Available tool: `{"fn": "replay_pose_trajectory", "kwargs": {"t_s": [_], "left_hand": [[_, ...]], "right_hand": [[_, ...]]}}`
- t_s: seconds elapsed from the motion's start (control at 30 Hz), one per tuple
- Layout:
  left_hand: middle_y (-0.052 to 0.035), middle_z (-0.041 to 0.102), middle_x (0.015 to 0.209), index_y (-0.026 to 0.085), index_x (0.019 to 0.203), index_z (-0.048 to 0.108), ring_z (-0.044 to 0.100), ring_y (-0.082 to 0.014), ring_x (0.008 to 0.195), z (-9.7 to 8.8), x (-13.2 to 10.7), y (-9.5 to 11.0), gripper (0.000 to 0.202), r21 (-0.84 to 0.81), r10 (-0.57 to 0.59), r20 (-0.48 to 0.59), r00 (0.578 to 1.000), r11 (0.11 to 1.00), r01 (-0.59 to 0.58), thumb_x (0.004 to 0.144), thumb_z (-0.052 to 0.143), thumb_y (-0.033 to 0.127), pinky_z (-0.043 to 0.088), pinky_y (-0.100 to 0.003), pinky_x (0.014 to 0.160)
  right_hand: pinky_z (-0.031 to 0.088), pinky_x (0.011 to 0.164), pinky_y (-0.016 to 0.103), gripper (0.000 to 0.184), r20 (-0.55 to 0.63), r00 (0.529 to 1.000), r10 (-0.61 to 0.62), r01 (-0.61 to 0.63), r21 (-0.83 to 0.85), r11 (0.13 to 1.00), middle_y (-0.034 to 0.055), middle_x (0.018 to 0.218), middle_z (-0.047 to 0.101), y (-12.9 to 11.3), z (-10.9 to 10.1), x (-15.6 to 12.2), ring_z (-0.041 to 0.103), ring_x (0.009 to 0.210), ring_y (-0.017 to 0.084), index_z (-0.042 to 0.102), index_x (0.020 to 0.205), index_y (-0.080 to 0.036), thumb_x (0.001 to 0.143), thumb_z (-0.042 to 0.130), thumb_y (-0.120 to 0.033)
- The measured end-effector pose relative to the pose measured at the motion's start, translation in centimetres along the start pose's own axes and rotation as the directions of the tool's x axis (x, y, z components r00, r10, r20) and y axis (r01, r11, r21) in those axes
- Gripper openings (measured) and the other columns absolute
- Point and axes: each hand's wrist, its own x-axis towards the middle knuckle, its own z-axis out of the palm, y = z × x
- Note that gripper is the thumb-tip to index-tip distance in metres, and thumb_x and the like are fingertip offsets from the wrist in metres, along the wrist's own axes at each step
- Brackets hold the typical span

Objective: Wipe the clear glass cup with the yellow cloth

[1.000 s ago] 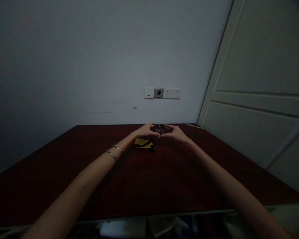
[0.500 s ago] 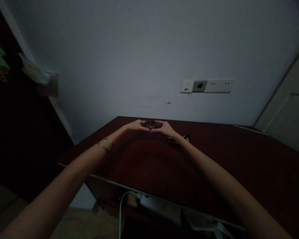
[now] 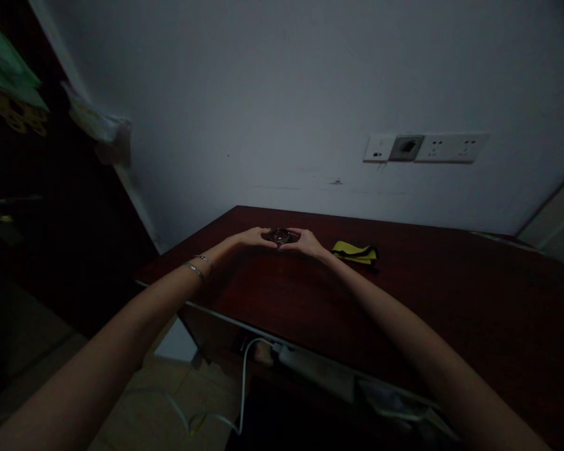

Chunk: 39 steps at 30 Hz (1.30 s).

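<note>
A small round dark object with a shiny rim [image 3: 280, 236] is over the far left part of the dark red tabletop [image 3: 272, 282]; its exact kind is too dim to make out. My left hand [image 3: 255, 237] is curved around its left side, thumb nearest me. From the right, my right hand [image 3: 305, 242] grips it the same way, so the thumbs almost meet in front. Two silver bracelets [image 3: 198, 268] circle my left wrist. Right of my right wrist lies a folded yellow cloth-like item with black edging [image 3: 356, 252].
Behind the tabletop rises a pale wall with a row of sockets [image 3: 425, 148]. Under the front edge is an open shelf space with a white box-like thing [image 3: 317, 371]. A white cable [image 3: 243, 388] hangs down to the tiled floor. A dark door [image 3: 70, 207] stands at left.
The view has shifted, so the sockets and yellow item appear farther right, and the yellow item shows more fully beside my right arm. Both hands keep the same hold on the round object.
</note>
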Motion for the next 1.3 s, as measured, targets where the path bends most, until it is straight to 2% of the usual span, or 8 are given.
{"fn": "replay_pose_trajectory", "kwargs": {"t_s": [0.2,0.43,0.87,0.93,1.1,1.3], "left_hand": [[-0.0061,0.058,0.127,0.021,0.129,0.050,0.047,-0.0276,0.122,0.6,0.0,-0.3,0.072,0.018,-0.004,0.052,0.999,1.000,0.003,0.068,0.062,0.056,0.031,-0.035,0.103],[-0.0078,0.041,0.143,0.022,0.132,0.048,0.031,-0.0295,0.134,1.5,0.2,-0.9,0.081,0.074,-0.069,0.025,0.997,0.995,0.067,0.064,0.063,0.062,0.022,-0.038,0.110],[-0.0116,0.037,0.145,0.020,0.134,0.045,0.030,-0.0315,0.134,2.3,0.2,-2.0,0.087,0.053,-0.088,0.006,0.996,0.995,0.088,0.062,0.064,0.064,0.021,-0.040,0.110],[-0.0111,0.038,0.144,0.021,0.133,0.046,0.030,-0.0319,0.134,2.4,0.2,-2.1,0.086,0.054,-0.083,0.005,0.997,0.995,0.083,0.061,0.064,0.064,0.020,-0.041,0.110],[-0.0069,0.053,0.132,0.024,0.127,0.052,0.038,-0.0297,0.129,2.6,0.0,-2.0,0.075,0.044,-0.032,0.007,0.999,0.999,0.032,0.064,0.065,0.061,0.026,-0.037,0.107],[-0.0075,0.054,0.131,0.024,0.126,0.053,0.044,-0.0287,0.124,2.7,-0.3,-2.0,0.073,0.032,-0.022,0.014,1.000,0.999,0.022,0.065,0.064,0.061,0.028,-0.037,0.106]], "right_hand": [[0.048,0.095,0.039,0.069,0.003,1.000,-0.001,0.001,-0.035,0.999,0.0096,0.112,0.068,1.0,0.4,-0.6,0.063,0.104,0.024,0.061,0.117,-0.016,0.053,0.082,-0.032],[0.048,0.093,0.037,0.069,0.001,1.000,0.002,-0.002,-0.080,0.997,0.0089,0.108,0.069,1.1,0.7,-1.1,0.065,0.101,0.023,0.062,0.116,-0.016,0.053,0.081,-0.035],[0.047,0.095,0.037,0.071,-0.005,1.000,0.010,-0.011,-0.110,0.994,0.0095,0.112,0.067,1.6,1.3,-1.4,0.063,0.105,0.023,0.060,0.117,-0.017,0.052,0.082,-0.038],[0.048,0.094,0.037,0.071,-0.002,1.000,0.015,-0.015,-0.106,0.994,0.0096,0.111,0.068,1.7,1.4,-1.5,0.063,0.104,0.023,0.060,0.117,-0.017,0.052,0.082,-0.038],[0.047,0.095,0.036,0.071,0.002,1.000,0.020,-0.020,-0.102,0.995,0.0098,0.112,0.068,1.9,1.6,-1.5,0.063,0.105,0.023,0.060,0.117,-0.016,0.053,0.082,-0.037],[0.048,0.094,0.036,0.072,0.004,1.000,0.020,-0.019,-0.104,0.994,0.0098,0.111,0.068,2.0,1.7,-1.6,0.063,0.105,0.023,0.060,0.117,-0.016,0.053,0.081,-0.040]]}}
